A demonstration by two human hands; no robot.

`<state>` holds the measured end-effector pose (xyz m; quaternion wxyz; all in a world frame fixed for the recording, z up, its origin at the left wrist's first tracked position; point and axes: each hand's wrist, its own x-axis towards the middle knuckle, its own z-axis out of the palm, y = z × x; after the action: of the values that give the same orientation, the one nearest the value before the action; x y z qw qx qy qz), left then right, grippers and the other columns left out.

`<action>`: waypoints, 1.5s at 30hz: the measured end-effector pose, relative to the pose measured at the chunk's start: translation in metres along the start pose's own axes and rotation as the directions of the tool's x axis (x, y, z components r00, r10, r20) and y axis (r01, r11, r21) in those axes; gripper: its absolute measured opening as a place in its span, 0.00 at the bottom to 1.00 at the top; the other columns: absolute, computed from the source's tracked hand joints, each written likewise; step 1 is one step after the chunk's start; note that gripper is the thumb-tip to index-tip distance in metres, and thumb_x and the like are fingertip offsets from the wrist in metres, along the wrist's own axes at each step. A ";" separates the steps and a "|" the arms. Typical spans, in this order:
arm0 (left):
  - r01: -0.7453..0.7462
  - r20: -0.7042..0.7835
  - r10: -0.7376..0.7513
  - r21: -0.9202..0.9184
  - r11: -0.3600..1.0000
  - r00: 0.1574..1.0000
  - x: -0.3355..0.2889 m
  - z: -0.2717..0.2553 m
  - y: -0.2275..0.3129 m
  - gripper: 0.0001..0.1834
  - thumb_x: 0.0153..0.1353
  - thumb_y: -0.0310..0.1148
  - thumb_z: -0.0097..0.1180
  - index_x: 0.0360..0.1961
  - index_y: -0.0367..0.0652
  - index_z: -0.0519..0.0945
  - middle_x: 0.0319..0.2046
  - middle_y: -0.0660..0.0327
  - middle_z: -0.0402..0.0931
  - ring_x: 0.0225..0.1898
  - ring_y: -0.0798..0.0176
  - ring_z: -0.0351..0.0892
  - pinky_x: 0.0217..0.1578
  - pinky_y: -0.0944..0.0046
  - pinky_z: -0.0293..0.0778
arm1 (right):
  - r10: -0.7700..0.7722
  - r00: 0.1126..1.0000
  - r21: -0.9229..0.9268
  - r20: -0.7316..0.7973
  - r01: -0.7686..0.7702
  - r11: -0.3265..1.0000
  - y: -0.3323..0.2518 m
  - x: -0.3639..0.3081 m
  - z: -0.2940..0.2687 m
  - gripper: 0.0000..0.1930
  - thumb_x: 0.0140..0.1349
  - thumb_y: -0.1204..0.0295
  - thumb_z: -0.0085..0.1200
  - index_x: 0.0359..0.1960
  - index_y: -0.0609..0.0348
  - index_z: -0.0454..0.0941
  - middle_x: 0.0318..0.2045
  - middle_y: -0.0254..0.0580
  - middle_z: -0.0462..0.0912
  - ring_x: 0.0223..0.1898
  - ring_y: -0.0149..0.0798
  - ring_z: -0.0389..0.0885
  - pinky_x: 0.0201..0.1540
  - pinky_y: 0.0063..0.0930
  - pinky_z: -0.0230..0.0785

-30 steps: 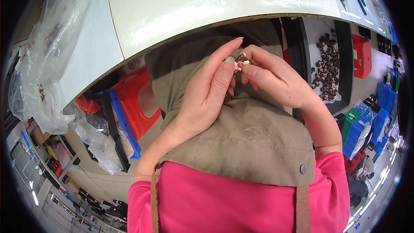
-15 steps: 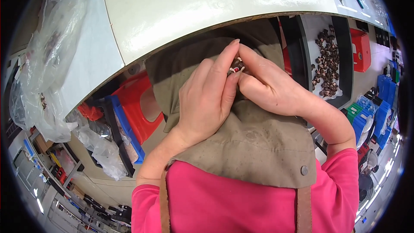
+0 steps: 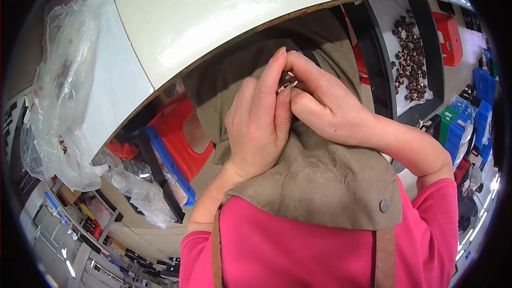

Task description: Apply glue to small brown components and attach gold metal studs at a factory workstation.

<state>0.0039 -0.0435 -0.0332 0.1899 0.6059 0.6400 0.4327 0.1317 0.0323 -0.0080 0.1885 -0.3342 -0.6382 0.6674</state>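
– our left hand point(image 3: 258, 122), how does it stand?
– cupped, its thumb tip against the small dark figure point(image 3: 288, 79), so it seems to be gripping it. a clear plastic bag point(image 3: 69, 96) lies well to its left, and a red stool point(image 3: 178, 122) nearer.
– where does the figure sit?
– between our hands, just on our side of the meeting fingertips, over the apron point(image 3: 320, 173).
– and our right hand point(image 3: 330, 104)?
– curled close about the figure's right side; its fingertips are partly hidden, so we cannot tell whether they grip. farther right of it, more dark figures point(image 3: 410, 56) lie in a tray point(image 3: 437, 58).
– how do we handle this well?
– we'd brace both hands against each other, press lightly so the pale bits aren't bent, and open the cup enough to see them.
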 end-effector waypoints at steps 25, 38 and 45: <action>0.338 0.219 -0.262 -0.490 0.803 0.940 -0.004 -0.002 -0.011 0.21 0.69 0.33 0.41 0.62 0.40 0.65 0.54 0.51 0.71 0.53 0.59 0.73 0.51 0.66 0.68 | 0.223 0.948 -0.319 0.226 -0.144 0.937 -0.018 0.006 -0.012 0.20 0.64 0.72 0.38 0.56 0.68 0.60 0.33 0.51 0.76 0.34 0.43 0.75 0.40 0.33 0.67; 0.120 0.072 -0.104 -0.277 0.954 0.992 -0.004 -0.002 -0.009 0.22 0.67 0.31 0.46 0.62 0.43 0.66 0.41 0.53 0.75 0.38 0.55 0.77 0.39 0.63 0.71 | 0.275 0.932 -0.229 0.238 -0.221 0.948 -0.026 0.006 -0.011 0.18 0.63 0.74 0.37 0.54 0.66 0.60 0.35 0.47 0.72 0.36 0.35 0.71 0.42 0.28 0.65; 0.087 0.041 -0.081 -0.190 0.978 0.996 -0.005 0.001 -0.011 0.24 0.63 0.31 0.51 0.61 0.47 0.67 0.32 0.57 0.74 0.32 0.55 0.75 0.33 0.61 0.70 | 0.107 0.988 -0.089 0.107 -0.098 0.991 -0.008 0.002 0.001 0.15 0.61 0.72 0.39 0.49 0.65 0.63 0.33 0.50 0.74 0.36 0.39 0.74 0.42 0.32 0.66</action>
<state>-0.0016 -0.0467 -0.0435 0.2759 0.5643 0.6172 0.4738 0.1281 0.0343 -0.0006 0.1039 -0.3366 -0.6569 0.6666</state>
